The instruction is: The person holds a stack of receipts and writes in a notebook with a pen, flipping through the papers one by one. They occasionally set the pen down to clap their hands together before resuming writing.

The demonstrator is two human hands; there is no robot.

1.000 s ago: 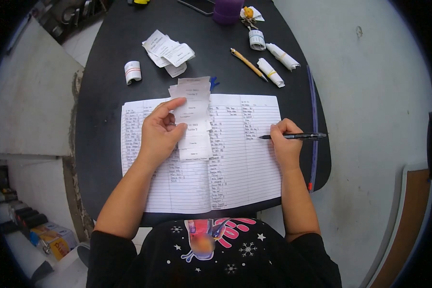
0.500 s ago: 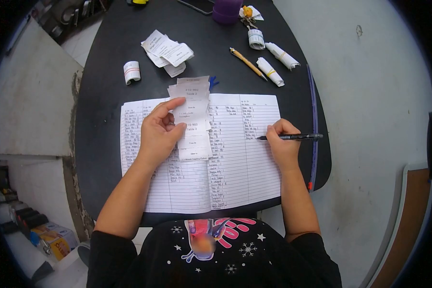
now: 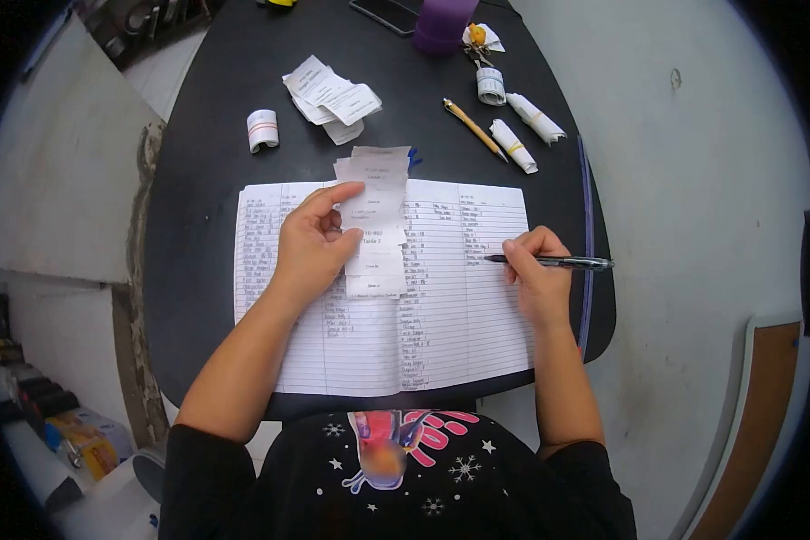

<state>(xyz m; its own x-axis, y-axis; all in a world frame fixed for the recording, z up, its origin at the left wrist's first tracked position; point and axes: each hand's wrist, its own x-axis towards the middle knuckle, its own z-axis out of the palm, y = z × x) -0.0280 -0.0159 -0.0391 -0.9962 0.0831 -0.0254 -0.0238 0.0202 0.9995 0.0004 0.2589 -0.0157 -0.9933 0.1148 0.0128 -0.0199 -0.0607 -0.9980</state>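
An open ruled notebook (image 3: pixel 360 360) lies in front of me, its pages partly filled with handwritten columns. Over its middle, my left hand (image 3: pixel 319 243) grips a small stack of printed receipts (image 3: pixel 380 207) between thumb and fingers. They cover part of both pages near the fold. On the right page, my right hand (image 3: pixel 540 265) is closed around a black pen (image 3: pixel 571 263). The pen's tip points left, at the foot of the written lines in the right column. A bit of blue (image 3: pixel 414 160) shows behind the receipts' top.
Beyond the notebook on the black table (image 3: pixel 216 117) lie a receipt pile (image 3: pixel 333 97), a curled paper roll (image 3: pixel 263 131), a wooden pen (image 3: pixel 474 130) and banded paper rolls (image 3: pixel 513 146). Farther back are a phone (image 3: pixel 385 14), a purple object (image 3: pixel 443 25) and keys (image 3: pixel 477 52). A wall (image 3: pixel 684 180) stands at right.
The view has shifted slightly, so the table things appear a little farther right. Both hands keep their grips, and the pen stays by the same column.
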